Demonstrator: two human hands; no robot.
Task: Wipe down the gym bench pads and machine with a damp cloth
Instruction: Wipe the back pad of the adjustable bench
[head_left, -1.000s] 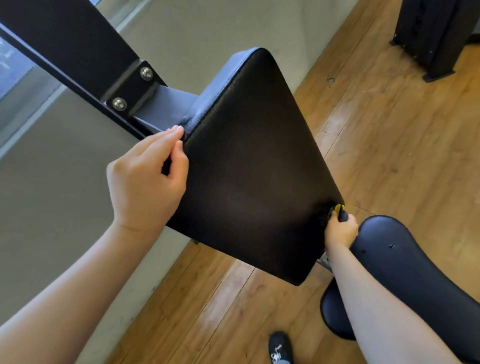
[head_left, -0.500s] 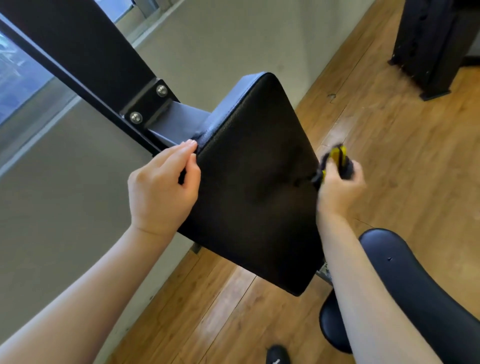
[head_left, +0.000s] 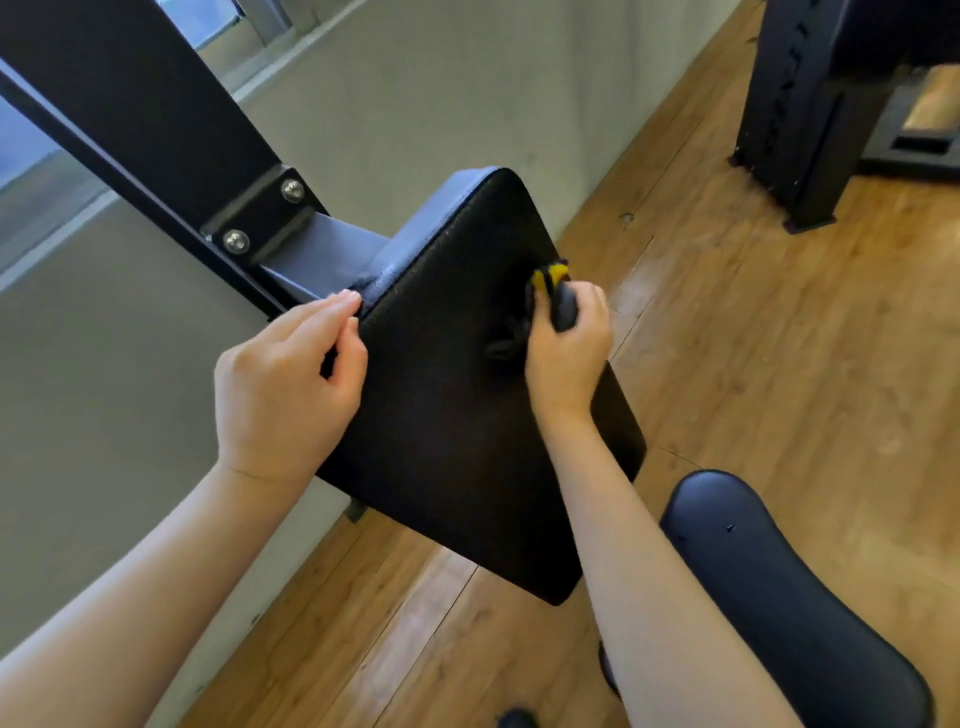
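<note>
The black-and-yellow cloth (head_left: 551, 296) is pressed against the upper middle of the tilted back pad (head_left: 467, 415), bunched in the right hand (head_left: 566, 348)'s closed grip. The pad's left edge is pinched by the left hand (head_left: 285, 384). Bunched so small, the cloth could leave the pad's lower part unwiped.

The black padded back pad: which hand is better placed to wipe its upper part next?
The right hand, probably. It grips the black and yellow cloth against the black padded back pad, just below the top corner. The left hand holds the pad's left edge and has no cloth.
</note>
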